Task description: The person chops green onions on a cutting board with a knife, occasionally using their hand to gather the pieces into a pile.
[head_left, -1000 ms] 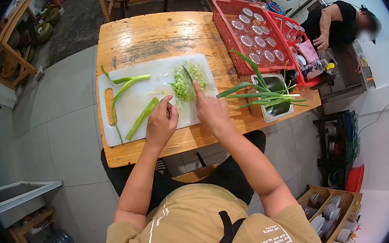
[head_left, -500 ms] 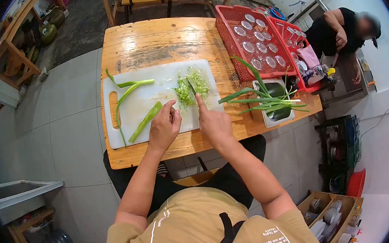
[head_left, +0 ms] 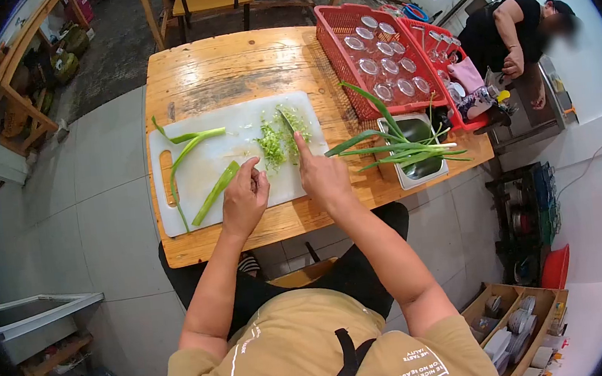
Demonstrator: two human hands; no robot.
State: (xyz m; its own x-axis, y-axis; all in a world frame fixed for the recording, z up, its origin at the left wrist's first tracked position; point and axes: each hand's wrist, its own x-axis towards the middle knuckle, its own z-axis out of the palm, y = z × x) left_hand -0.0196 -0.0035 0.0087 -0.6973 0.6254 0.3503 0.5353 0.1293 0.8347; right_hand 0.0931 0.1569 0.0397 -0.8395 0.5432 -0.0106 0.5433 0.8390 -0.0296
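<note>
My right hand (head_left: 325, 180) grips a knife (head_left: 286, 121), its index finger stretched along the spine. The blade rests among finely chopped green onion (head_left: 269, 146) on a white cutting board (head_left: 282, 184). To its left, my left hand (head_left: 245, 199) is curled with fingertips bent in; whatever lies inside them is hidden. Beside that hand lies a thick green onion piece (head_left: 215, 194), its upper end close to the fingers. Longer green onion leaves (head_left: 187, 149) stretch along the board's left side, near the handle slot.
Whole green onions (head_left: 410, 150) lie across a metal container (head_left: 425, 177) at the table's right. Behind it stand a red basket (head_left: 337, 54) of upturned glasses and another red basket (head_left: 470, 127). A co-worker (head_left: 510, 30) stands at a counter, far right.
The whole view has shifted, so table and board sit slightly further left. Both hands keep nearly the same pose on the board. The co-worker's arms and head have moved a little.
</note>
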